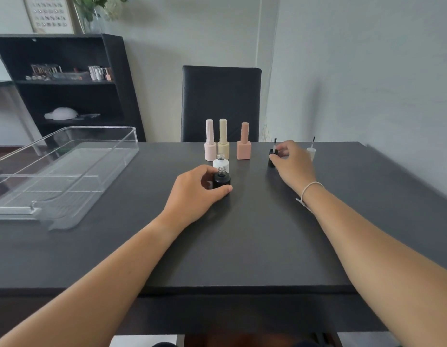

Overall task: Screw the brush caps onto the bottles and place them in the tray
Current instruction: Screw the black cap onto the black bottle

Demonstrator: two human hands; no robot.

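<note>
An uncapped black bottle (221,181) stands on the dark table, and my left hand (195,194) grips it from the left with the thumb in front. Right behind it stands an uncapped white bottle (220,162). My right hand (291,164) holds a black brush cap (272,159) that stands upside down with its brush pointing up. A white brush cap (311,152) stands the same way just beyond that hand. The clear plastic tray (67,176) lies at the table's left with nothing visible in it.
Three capped bottles stand in a row at the far edge: light pink (210,142), cream (223,141) and peach (243,144). A black chair (220,101) faces me behind the table. A black shelf unit (67,83) stands at the back left.
</note>
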